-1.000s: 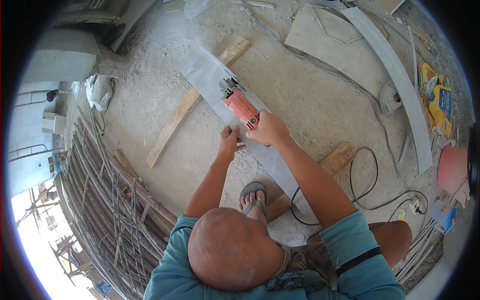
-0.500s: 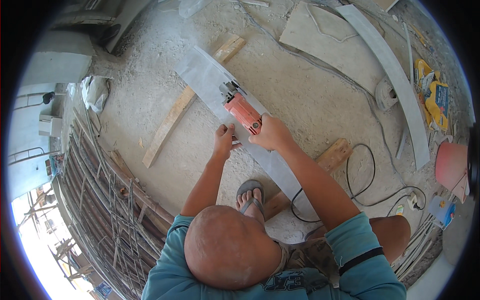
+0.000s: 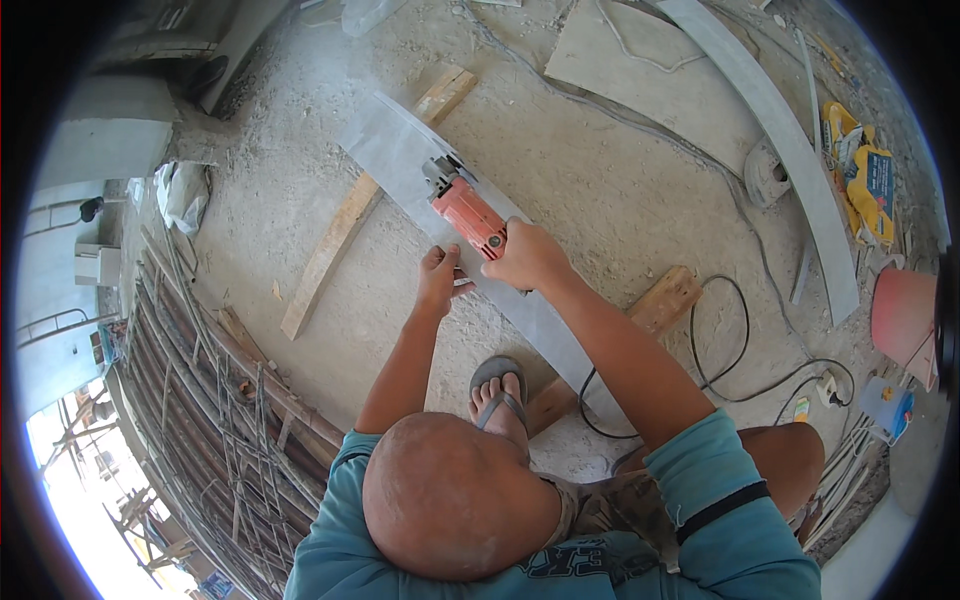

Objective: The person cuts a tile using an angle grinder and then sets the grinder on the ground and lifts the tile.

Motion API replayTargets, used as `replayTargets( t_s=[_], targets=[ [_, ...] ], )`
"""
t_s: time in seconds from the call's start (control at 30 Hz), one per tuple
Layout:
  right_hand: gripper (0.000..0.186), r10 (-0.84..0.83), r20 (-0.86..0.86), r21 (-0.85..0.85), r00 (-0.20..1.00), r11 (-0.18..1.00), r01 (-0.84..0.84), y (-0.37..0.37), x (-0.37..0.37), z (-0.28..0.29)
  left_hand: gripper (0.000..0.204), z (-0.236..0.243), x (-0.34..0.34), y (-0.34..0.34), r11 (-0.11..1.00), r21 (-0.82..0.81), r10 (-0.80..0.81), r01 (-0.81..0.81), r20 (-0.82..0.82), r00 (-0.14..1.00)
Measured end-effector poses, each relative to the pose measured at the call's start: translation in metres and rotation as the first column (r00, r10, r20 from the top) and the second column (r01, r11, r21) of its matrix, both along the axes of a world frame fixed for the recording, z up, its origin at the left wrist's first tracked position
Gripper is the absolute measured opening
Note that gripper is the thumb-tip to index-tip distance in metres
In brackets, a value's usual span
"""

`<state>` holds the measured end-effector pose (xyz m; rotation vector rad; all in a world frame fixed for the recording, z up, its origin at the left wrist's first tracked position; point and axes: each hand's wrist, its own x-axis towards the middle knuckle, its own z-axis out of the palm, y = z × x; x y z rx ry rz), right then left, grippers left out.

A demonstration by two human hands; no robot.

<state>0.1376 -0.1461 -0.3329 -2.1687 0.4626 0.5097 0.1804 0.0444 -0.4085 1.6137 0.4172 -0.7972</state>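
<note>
Lying across two rough, light-brown timber pieces (image 3: pixel 335 250) on a dusty, pale grey floor (image 3: pixel 610 190), a long, flat, grey panel (image 3: pixel 395 160) was observed in front of the person. An angle grinder with a red body and grey metal head (image 3: pixel 468 215) was held above the panel by the right hand (image 3: pixel 525 257), the fingers being wrapped closely about the rear of the body. The grinder's head was directed away from the person; its contact with the panel could not be confirmed. The left hand (image 3: pixel 440 278) was noted at the panel's left edge, fingers partly curled and parted from the thumb; whether the panel was gripped could not be determined. A black, looped cable (image 3: pixel 747 325) was seen to the right.
</note>
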Motion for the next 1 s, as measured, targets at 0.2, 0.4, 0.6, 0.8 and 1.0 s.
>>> replayTargets(
  t_s=[0.2, 0.4, 0.6, 0.8, 1.0],
  targets=[
    [0.053, 0.0, -0.005, 0.009, 1.0, 1.0, 0.0, 0.001, 0.001, 0.0, 0.023, -0.003, 0.0, 0.002, 1.0, 0.012, -0.009, 0.009, -0.003, 1.0],
    [0.052, 0.004, -0.002, -0.003, 1.0, 1.0, -0.004, -0.001, -0.014, 0.002, 0.024, -0.001, 0.0, 0.002, 1.0, 0.014, -0.004, 0.004, 0.008, 1.0],
    [0.051, 0.008, -0.052, 0.003, 0.999, 1.0, -0.008, -0.004, -0.023, 0.005, 0.023, -0.001, 0.0, 0.003, 1.0, 0.014, -0.008, 0.008, 0.013, 1.0],
    [0.051, -0.002, -0.042, 0.011, 0.999, 1.0, 0.002, -0.003, -0.023, 0.004, 0.023, -0.001, 0.001, 0.002, 1.0, 0.019, -0.012, 0.012, 0.008, 1.0],
    [0.05, 0.002, -0.008, -0.002, 1.0, 1.0, -0.002, 0.001, -0.008, 0.003, 0.023, 0.0, 0.001, 0.001, 1.0, -0.002, 0.015, -0.015, 0.011, 1.0]
  ],
)
